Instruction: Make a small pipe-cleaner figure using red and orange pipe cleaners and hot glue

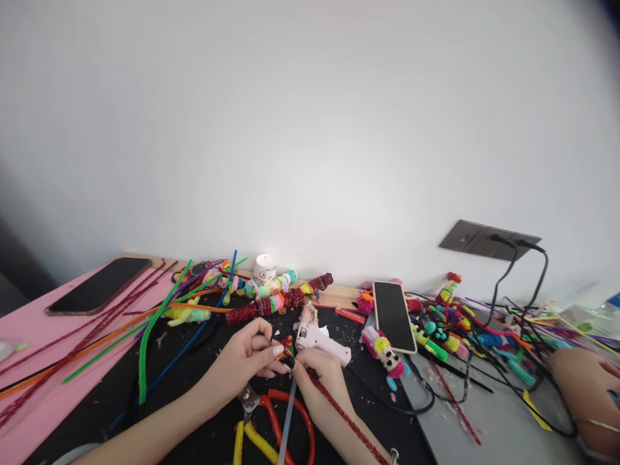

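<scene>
Both left hand (256, 352) and right hand (322, 378) seemingly pinch an orange piece (287, 343)

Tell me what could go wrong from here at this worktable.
1. The glue gun lies right by the right hand; if it is hot, which I can't tell, a knuckle might brush it.
2. The red-handled tool lies near the left hand, which could knock it if lowered.
3. Black cords hang from the wall socket near another person's hand; a reach there might tug them.
</scene>
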{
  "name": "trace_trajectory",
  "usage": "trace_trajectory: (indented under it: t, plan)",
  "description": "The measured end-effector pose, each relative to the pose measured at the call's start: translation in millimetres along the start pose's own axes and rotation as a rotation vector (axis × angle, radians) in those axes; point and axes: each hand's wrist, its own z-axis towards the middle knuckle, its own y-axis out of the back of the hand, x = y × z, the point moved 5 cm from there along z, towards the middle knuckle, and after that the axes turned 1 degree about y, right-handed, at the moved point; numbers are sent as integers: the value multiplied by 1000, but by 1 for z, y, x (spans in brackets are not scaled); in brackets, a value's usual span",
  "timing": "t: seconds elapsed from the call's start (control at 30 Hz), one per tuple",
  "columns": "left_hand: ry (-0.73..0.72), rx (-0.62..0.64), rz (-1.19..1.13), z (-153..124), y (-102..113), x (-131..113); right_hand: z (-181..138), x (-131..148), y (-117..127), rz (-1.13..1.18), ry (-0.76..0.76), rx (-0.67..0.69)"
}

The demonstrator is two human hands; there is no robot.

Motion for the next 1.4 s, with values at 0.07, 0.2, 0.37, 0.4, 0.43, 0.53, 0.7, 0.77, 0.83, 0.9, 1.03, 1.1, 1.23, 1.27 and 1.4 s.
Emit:
trace_trajectory:
  t: [0.07, 0.2, 0.37, 0.4, 0.43, 0.53, 0.7, 0.77, 0.83, 0.9, 1.03, 1.1, 1.23, 1.27, 1.4]
  plan:
    - [-9, -5, 8, 0, 1, 0, 0, 0, 0, 0, 15, -2]
    - [-43, -17, 29, 0, 1, -2, 0, -1, 0, -30, 36, 6]
    - [-78, -60, 55, -2, 1, -7, -3, 7, 1, -121, 137, 25]
    - [-89, -64, 62, -3, 0, -7, -4, 9, 1, -149, 161, 40]
    - [-104, -67, 71, -5, 0, -8, -5, 11, 0, -182, 186, 55]
    - [-156, -67, 92, -7, -1, -9, -7, 14, -2, -264, 234, 87]
    - [-95, -118, 15, -1, 7, -7, -4, 8, 3, -217, 198, 26]
    - [-42, -145, -55, 4, 13, -6, 0, 1, 10, -243, 149, -65]
    - [-11, -150, -163, 8, 18, -4, 4, -9, 19, -364, 52, -166]
    - [13, -127, -280, 11, 20, -1, 4, -21, 26, -510, -69, -214]
    - [70, -83, -446, 12, 20, 6, 2, -41, 27, -629, -216, -179]
    - [88, -83, -504, 10, 19, 7, 2, -46, 25, -659, -226, -135]
    - [108, -123, -582, 8, 17, 3, 4, -47, 26, -667, -278, -71]
    - [111, -142, -592, 7, 16, 1, 5, -47, 27, -652, -305, -58]
    - [122, -206, -621, 5, 16, -2, 8, -44, 31, -554, -377, -54]
